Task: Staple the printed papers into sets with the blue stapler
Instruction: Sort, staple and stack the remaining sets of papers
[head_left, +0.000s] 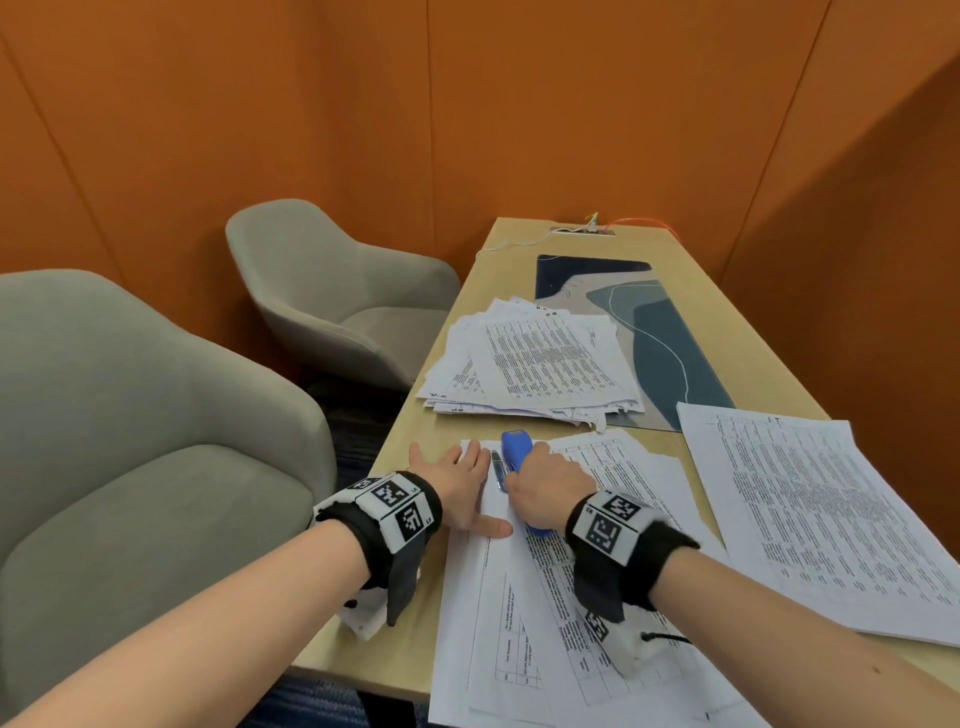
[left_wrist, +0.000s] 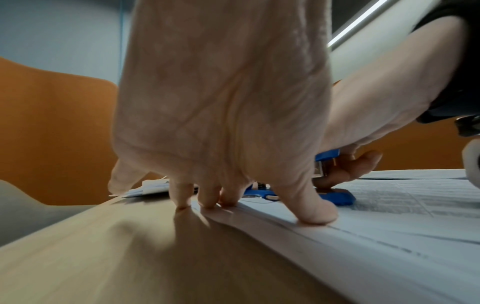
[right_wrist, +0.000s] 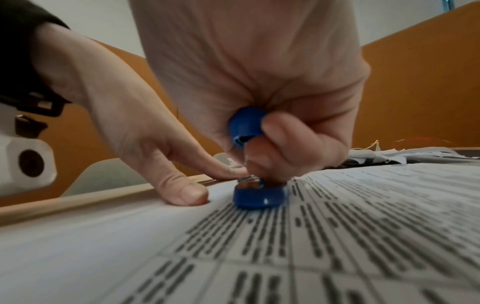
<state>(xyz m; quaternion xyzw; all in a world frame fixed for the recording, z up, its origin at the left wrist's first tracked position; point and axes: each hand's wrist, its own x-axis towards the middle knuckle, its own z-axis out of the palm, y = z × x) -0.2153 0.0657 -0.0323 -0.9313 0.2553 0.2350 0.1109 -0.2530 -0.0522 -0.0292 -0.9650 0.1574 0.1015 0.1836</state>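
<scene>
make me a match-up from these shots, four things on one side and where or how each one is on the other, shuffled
Things:
1. blue stapler
2. left hand
3. messy paper pile
4. grey armchairs

States:
A. beside the table, unoccupied
B. gripped by the right hand
C. far side, partly on the desk mat
D. fingers spread flat, pressing the sheets' edge

Pairs: 1-B, 2-D, 3-C, 4-A
</scene>
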